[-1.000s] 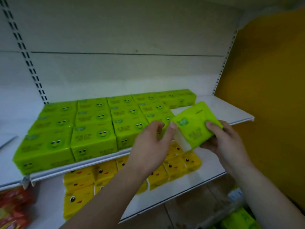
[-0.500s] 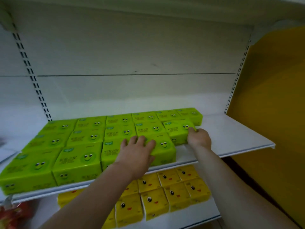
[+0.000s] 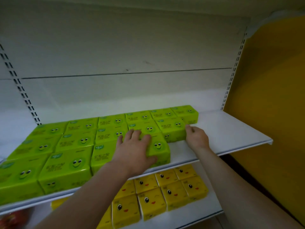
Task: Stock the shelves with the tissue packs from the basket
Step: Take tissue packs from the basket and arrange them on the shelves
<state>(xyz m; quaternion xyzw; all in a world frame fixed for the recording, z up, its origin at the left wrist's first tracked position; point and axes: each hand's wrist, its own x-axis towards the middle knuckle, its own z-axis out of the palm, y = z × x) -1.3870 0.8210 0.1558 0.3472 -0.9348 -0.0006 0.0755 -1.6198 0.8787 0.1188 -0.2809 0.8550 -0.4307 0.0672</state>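
Upper shelf, white, is carrying the green tissue packs in three rows running front to back: six at the back, five in the middle, four at the front, fifteen counted. Bare shelf is showing to their right.

Left hand is lying flat with fingers spread on the rightmost front pack, holding nothing and covering part of its print.

Right hand is resting on the shelf, fingers loosely curled, fingertips touching the right side of the end pack of the middle row.

Lower shelf is holding yellow tissue packs; eight are showing plainly, others sitting hidden behind the left forearm.

Orange side panel is standing at the right.

Red packaging, blurred, is lying at lower left.
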